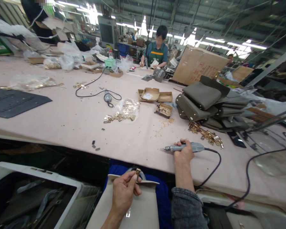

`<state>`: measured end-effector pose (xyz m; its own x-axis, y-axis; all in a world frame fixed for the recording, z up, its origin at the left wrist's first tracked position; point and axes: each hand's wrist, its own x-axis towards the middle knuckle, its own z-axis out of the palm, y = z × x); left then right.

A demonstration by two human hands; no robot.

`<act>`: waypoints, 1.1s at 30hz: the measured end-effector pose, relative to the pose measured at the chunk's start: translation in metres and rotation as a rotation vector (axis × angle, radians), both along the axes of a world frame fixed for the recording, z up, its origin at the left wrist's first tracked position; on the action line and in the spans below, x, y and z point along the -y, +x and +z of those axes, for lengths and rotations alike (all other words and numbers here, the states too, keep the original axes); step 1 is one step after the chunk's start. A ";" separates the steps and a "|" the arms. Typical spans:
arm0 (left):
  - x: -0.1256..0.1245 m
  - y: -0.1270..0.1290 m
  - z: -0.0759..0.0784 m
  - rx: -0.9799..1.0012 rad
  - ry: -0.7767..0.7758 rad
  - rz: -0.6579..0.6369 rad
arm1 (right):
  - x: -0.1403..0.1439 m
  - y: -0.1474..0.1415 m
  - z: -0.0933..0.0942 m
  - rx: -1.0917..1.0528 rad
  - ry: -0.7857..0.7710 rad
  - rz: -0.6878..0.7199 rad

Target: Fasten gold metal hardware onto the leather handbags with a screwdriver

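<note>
My right hand point(184, 152) is closed around a grey electric screwdriver point(197, 147) on the table, its bit pointing left and its black cord trailing off to the right. Low in the middle, my left hand point(124, 190) pinches a small gold metal clasp point(138, 172) between thumb and fingers. Under that hand lies a cream-coloured bag piece point(143, 203) across my lap, its upper edge by the clasp. Whether the clasp touches the bag piece, I cannot tell.
Small cardboard trays point(164, 110) hold tiny gold parts; more are scattered nearby. Gold clasps point(120, 117) spill from a plastic bag. Folded olive bag pieces point(205, 98) are stacked right. A second screwdriver point(107, 97) lies farther back. White crate point(69, 178) at lower left. A co-worker point(157, 52) sits opposite.
</note>
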<state>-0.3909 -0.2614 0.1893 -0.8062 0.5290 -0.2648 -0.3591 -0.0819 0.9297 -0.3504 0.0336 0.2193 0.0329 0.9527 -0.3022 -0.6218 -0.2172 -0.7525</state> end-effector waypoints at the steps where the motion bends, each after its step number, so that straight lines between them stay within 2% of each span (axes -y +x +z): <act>1: 0.000 0.000 0.000 0.000 0.001 0.001 | 0.002 -0.002 0.000 0.000 -0.001 0.009; 7: 0.001 0.000 -0.002 -0.010 0.004 -0.002 | 0.005 -0.013 -0.001 0.011 0.002 -0.001; 15: 0.001 -0.001 -0.001 -0.005 -0.006 -0.008 | 0.001 -0.006 -0.003 0.068 0.000 -0.047; 33: 0.002 -0.001 0.001 0.006 0.005 -0.007 | 0.004 -0.015 -0.006 0.079 -0.015 -0.052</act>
<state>-0.3916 -0.2630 0.1903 -0.8008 0.5361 -0.2669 -0.3655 -0.0844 0.9270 -0.3650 0.0291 0.2131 0.1065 0.9444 -0.3110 -0.5712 -0.1980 -0.7966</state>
